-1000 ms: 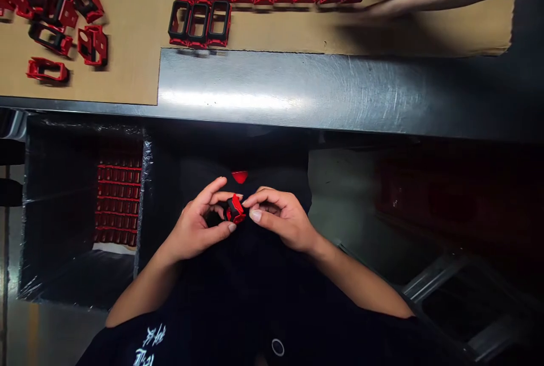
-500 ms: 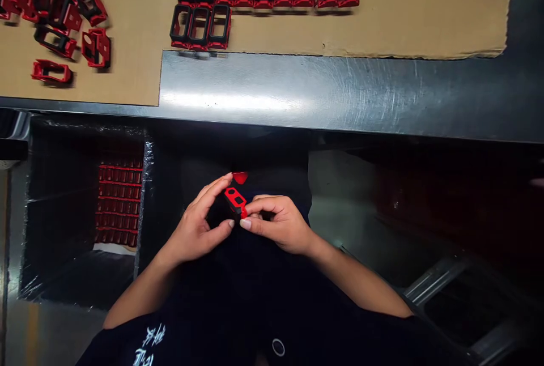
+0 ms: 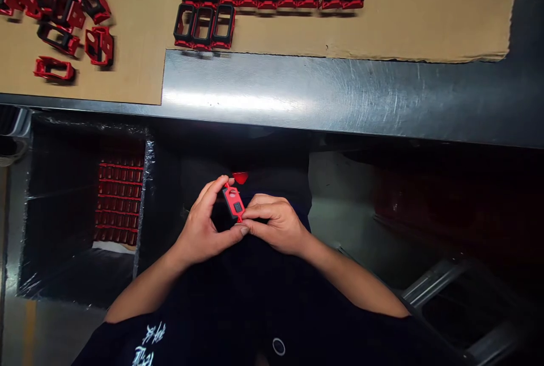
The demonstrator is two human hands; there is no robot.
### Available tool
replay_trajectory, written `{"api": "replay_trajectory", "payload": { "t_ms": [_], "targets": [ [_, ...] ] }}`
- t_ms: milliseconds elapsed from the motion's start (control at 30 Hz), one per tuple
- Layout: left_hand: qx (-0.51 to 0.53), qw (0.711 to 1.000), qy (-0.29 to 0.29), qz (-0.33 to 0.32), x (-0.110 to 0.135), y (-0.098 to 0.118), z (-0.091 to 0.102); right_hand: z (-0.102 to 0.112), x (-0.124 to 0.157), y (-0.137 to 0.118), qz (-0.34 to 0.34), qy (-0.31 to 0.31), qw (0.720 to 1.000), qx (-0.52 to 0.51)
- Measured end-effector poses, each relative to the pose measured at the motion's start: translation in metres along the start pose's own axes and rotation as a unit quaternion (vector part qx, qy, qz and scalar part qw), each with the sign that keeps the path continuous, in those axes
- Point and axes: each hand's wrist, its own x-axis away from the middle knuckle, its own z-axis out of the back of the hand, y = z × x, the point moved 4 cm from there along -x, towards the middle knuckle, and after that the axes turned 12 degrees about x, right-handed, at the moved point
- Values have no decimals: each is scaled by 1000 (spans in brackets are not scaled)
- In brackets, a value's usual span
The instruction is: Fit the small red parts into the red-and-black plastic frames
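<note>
A small red-and-black frame point(image 3: 233, 203), with a round hole and a square one in its red face, is held between both hands in front of my body. My left hand point(image 3: 200, 226) curves around its left side, fingertips on the upper end and thumb by the lower end. At the lower right corner my right hand point(image 3: 277, 223) pinches the frame between thumb and fingers. Just above the frame shows a red piece point(image 3: 240, 177) against the dark clothing; what it belongs to, I cannot tell.
Ahead is a metal table point(image 3: 272, 85) partly covered by cardboard point(image 3: 403, 20). Rows of red-and-black frames point(image 3: 204, 25) stand on it; a loose pile point(image 3: 63, 6) lies at left. Below left, a plastic-lined box point(image 3: 46, 207) holds rows of red parts point(image 3: 119, 204).
The frame has turned so its red face points more toward me. My left fingers and thumb have closed onto its ends; the right hand keeps its pinch.
</note>
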Motion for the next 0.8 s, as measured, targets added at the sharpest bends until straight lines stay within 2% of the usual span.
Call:
{"api": "replay_trajectory", "payload": {
  "t_ms": [300, 400, 500, 633, 700, 800],
  "targets": [
    [-45, 995, -41, -78, 4, -4, -5, -3, 1, 2, -11, -24, 1000, -9],
    [-88, 990, -48, -103, 4, -3, -6, -1, 1, 4, -56, -50, 996, -46],
    [-115, 984, -47, -129, 4, -1, -7, 2, 2, 7, -123, -56, 981, -136],
    [-131, 978, -47, -153, 5, -4, -8, 0, 4, 9, -191, -44, 956, -219],
    [-148, 973, -46, -174, 5, -6, -9, -2, 3, 9, -200, -26, 957, -209],
    [-187, 951, -46, -243, 5, -8, -10, -3, 1, 7, -189, 6, 970, -151]
  ]
}}
